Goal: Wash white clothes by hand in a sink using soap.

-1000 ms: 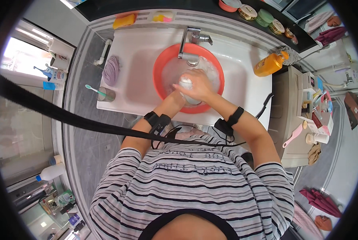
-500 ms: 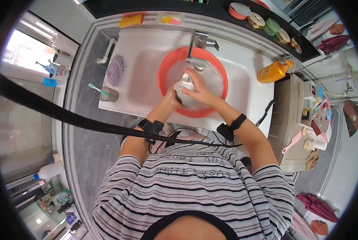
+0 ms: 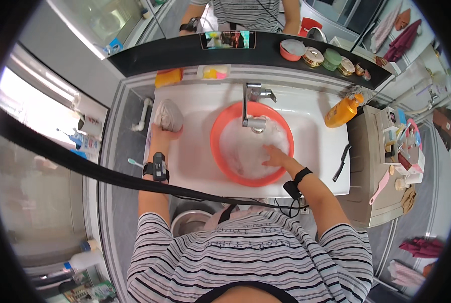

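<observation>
At the sink's left end, my left hand (image 3: pixel 161 132) grips a bunched light grey cloth (image 3: pixel 169 115) from its near side; the cloth hides most of the fingers. My right hand (image 3: pixel 274 155) is bare, its fingers spread at the right side of the orange-red basin (image 3: pixel 216 157), low over the suds. Whitish, foamy water (image 3: pixel 245 149) fills the basin, and something faint and darker shows under the foam near the front. Above the basin's far side reaches the chrome faucet (image 3: pixel 256 123). The purple bundle at the left rim is almost wholly hidden by my left arm.
An orange pump bottle (image 3: pixel 340 115) stands at the sink's right end, with a black strip-like object (image 3: pixel 342 162) near the right edge. Soap (image 3: pixel 168 78) and a soap dish (image 3: pixel 214 72) line the back. Jars and a phone (image 3: pixel 228 40) sit on the dark shelf (image 3: pixel 266 48). A black strap crosses in front.
My hands have parted. The left carried the cloth out of the basin to the sink's left end; the right stayed over the basin and opened. The view has tilted up, showing the phone and mirror.
</observation>
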`<state>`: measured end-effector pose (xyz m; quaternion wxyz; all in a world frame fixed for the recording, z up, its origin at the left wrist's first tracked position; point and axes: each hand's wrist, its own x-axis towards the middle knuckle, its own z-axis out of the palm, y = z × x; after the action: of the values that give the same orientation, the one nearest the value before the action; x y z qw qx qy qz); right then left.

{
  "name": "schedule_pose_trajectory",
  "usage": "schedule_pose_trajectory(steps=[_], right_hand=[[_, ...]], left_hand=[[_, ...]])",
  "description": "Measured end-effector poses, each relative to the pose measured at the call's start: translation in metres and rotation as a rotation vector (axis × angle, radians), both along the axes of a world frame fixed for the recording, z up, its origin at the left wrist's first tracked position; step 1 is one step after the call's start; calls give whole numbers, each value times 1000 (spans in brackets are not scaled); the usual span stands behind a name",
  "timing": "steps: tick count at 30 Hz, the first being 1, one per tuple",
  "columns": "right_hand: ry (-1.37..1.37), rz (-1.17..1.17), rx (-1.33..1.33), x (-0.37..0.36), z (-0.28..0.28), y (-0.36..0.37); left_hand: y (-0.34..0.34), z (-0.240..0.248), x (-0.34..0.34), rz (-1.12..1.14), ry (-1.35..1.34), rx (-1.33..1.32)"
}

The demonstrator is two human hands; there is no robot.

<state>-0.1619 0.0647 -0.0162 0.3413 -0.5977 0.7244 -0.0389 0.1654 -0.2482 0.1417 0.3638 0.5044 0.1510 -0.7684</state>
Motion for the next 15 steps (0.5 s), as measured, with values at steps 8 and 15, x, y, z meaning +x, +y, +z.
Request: schedule_pose_trajectory(steps=[8,15], right_hand=[[245,-40,118,35,-4,-1],[210,-31,93,55,-3,-10]], left_hand=[[-72,-46,10,-17,86,-280],[-99,-109,15,44,202,-387]])
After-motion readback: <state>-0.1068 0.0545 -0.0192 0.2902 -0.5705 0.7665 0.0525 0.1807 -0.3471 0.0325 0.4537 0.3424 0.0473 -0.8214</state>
